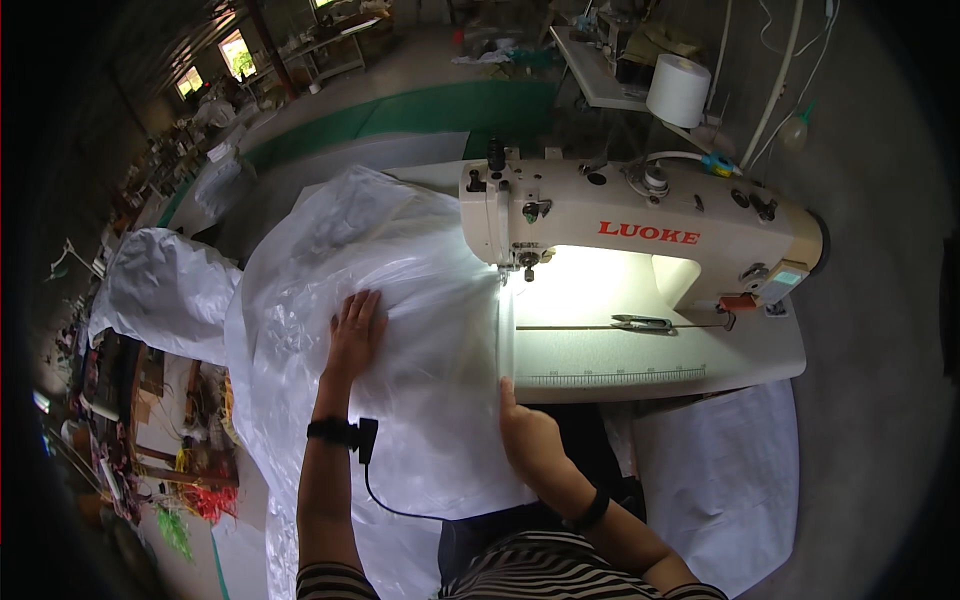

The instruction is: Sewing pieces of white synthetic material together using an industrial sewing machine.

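Observation:
A large sheet of shiny white plastic-like fabric (pixel 430 400) spreads over the sewing table and drapes down across my lap. My left hand (pixel 358 330) lies flat on it, left of the needle area, fingers spread. At the sheet's right edge, my right hand (pixel 530 440) has its index finger stretched along the edge and the other fingers curled round it; the thumb is hidden. That edge runs straight up to the presser foot (pixel 503 277) of a cream industrial sewing machine (pixel 640 215), whose lamp is lit. The needle itself is too small to make out.
Thread snips (pixel 642 323) lie on the machine bed (pixel 610 350) under the arm. A white thread cone (pixel 680 90) stands behind. More white material (pixel 715 480) hangs at the lower right. Bundled white fabric (pixel 165 290) and a cluttered wooden frame (pixel 190 480) are at the left.

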Tool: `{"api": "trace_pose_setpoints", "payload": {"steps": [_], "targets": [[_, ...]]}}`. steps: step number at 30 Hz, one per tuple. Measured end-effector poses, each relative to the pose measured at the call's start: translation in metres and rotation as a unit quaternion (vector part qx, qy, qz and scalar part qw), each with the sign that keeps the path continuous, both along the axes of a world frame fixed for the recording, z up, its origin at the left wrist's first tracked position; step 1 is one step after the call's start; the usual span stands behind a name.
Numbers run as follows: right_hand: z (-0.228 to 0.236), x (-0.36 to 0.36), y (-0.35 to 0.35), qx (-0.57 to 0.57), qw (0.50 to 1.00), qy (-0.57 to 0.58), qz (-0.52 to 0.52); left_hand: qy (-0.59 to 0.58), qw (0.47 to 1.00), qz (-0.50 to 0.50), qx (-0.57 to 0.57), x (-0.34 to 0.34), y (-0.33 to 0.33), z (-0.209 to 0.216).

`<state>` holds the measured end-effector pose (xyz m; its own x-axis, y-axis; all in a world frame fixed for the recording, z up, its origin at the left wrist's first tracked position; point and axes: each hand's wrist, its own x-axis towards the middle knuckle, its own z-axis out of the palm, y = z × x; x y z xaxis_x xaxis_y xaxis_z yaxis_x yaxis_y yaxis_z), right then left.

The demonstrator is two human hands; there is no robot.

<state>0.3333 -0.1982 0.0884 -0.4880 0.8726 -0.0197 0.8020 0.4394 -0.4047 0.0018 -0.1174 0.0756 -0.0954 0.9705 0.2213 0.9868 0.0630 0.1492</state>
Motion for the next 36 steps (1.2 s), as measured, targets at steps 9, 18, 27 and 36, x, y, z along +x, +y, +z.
{"api": "trace_pose_setpoints", "payload": {"steps": [9,18,27,36], "targets": [[0.021,-0.014,0.077,-0.004,0.999,-0.014,-0.034,-0.022,1.0,-0.011,0.007,-0.046,0.095,-0.006],[-0.039,0.044,-0.034,-0.268,0.832,0.469,-0.123,-0.036,0.997,-0.064,0.009,0.049,-0.077,0.028],[-0.062,0.105,-0.058,-0.519,0.728,0.439,-0.092,-0.112,0.99,-0.075,0.048,-0.038,-0.066,-0.002],[-0.041,0.083,-0.058,-0.227,0.952,0.162,-0.125,-0.123,0.972,-0.166,0.109,0.129,-0.147,0.04]]}}
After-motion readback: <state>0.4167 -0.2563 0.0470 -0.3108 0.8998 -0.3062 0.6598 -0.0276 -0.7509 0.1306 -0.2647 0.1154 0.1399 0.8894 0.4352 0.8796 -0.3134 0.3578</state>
